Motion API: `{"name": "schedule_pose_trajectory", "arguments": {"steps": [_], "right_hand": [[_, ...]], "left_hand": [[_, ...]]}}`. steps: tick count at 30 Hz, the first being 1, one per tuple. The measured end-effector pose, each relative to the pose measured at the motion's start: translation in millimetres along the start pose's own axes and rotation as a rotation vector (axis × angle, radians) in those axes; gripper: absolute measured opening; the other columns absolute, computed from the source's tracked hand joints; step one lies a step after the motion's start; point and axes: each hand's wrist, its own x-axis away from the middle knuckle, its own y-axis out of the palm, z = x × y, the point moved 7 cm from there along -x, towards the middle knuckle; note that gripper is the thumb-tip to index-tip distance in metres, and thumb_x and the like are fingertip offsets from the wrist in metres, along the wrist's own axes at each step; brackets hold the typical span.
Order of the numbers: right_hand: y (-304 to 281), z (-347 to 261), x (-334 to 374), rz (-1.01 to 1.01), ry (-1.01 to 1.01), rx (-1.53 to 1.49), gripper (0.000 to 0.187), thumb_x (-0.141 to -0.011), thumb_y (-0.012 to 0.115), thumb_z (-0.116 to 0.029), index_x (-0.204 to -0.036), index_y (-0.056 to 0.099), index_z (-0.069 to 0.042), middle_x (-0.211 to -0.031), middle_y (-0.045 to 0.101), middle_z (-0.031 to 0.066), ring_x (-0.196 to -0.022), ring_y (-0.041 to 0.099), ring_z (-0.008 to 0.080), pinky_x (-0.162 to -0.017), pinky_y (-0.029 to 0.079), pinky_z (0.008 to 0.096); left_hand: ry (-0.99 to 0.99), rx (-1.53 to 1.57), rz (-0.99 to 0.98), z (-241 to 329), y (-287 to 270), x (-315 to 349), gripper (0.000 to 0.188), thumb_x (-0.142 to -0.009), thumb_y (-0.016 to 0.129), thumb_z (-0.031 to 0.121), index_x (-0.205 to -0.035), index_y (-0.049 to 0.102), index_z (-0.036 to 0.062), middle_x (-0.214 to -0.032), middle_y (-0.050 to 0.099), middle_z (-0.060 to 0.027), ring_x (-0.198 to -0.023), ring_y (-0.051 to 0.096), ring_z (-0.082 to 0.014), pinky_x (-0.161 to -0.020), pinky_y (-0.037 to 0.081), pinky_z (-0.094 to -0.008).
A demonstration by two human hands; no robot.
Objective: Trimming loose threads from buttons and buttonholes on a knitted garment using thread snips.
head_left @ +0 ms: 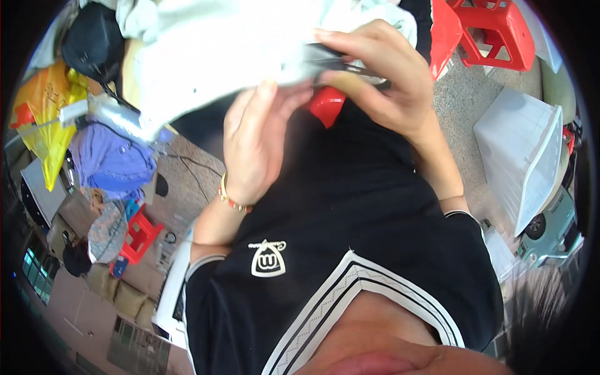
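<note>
My left hand (256, 144), with a beaded bracelet on its wrist, grips the lower edge of a white cloth (206, 56) that spreads across the top of the view. My right hand (381, 75) is closed on a dark metal tool (350, 67) that looks like small scissors, with its tip against the cloth's edge. The two hands are close together, in front of my black shirt (350, 206). A red piece (328, 103) shows just below the tool; I cannot tell what it belongs to.
Red plastic stools (494, 31) stand at the top right, with a white plastic crate (531, 156) on the floor at the right. On the left lie a yellow bag (44, 119), purple cloth (112, 156), a black cap (94, 40) and a small red stool (140, 234).
</note>
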Motion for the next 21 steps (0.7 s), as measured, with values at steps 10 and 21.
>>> {"name": "schedule_pose_trajectory", "arguments": {"steps": [10, 21], "right_hand": [[-25.1, 91.3, 16.2, 0.244, 0.545, -0.51, 0.025, -0.089, 0.07, 0.002, -0.112, 0.062, 0.0, -0.082, 0.055, -0.0072, -0.066, 0.043, -0.0008, -0.057, 0.033, 0.0155], [13.4, 133.7, 59.9, -0.014, 0.518, -0.093, 0.062, -0.082, 0.076, -0.011, -0.14, 0.054, -0.015, -0.061, 0.035, -0.0064, -0.056, 0.036, 0.0048, -0.052, 0.034, 0.0246]], "left_hand": [[0.779, -0.575, 0.199, 150.4, -109.1, 98.8, 0.087, -0.091, 0.055, 0.053, -0.155, 0.021, 0.0049, -0.158, 0.025, -0.022, -0.144, 0.029, -0.0389, -0.12, 0.018, -0.0555], [0.722, 0.488, -0.35, 250.4, -118.9, 75.1, 0.054, -0.091, 0.061, 0.018, -0.138, 0.048, -0.0062, -0.149, 0.044, -0.0207, -0.141, 0.036, -0.0369, -0.12, 0.02, -0.0565]]}}
